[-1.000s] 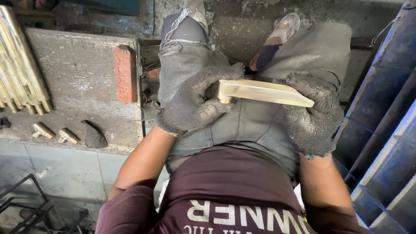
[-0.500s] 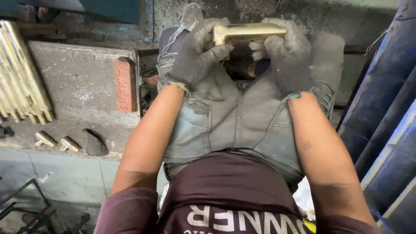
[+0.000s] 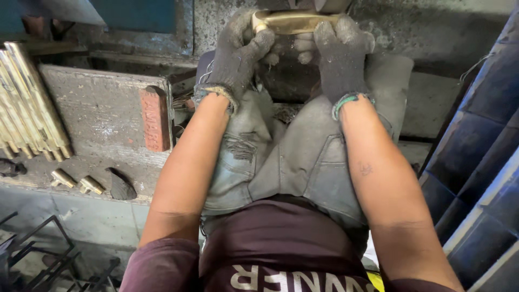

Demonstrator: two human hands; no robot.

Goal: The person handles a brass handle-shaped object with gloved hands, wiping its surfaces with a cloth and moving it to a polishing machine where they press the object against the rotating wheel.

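Both my hands are gloved in grey knit and stretched out far ahead, over my knees. My left hand point(image 3: 235, 51) wraps the left end of a brass bar point(image 3: 292, 21), fingers curled over its top, thumb under it. My right hand point(image 3: 340, 54) grips the right end, fingers closed over the top edge. Some bare fingertips point(image 3: 305, 48) poke out through worn glove ends just under the bar. The bar lies level, crosswise, at the far top of the view, its upper edge close to something grey I cannot make out.

Under my forearms: grey worn trousers point(image 3: 292, 157), knees apart, dark gap between them. Near edge: my maroon shirt point(image 3: 270, 243).

Left of my left arm, a rough concrete slab point(image 3: 97, 113) with a red brick point(image 3: 155, 119) standing on edge at its right side. Far left, a bundle of brass rods point(image 3: 27, 108) leaning on the slab, fanned out. On the ledge nearer me, two short brass pieces point(image 3: 75, 181) side by side, and just right of them a dark wedge-shaped lump point(image 3: 120, 186). Bottom left, a black wire frame point(image 3: 38, 254) on the floor. Right side: dark blue tiled wall point(image 3: 481, 157), slanting away.
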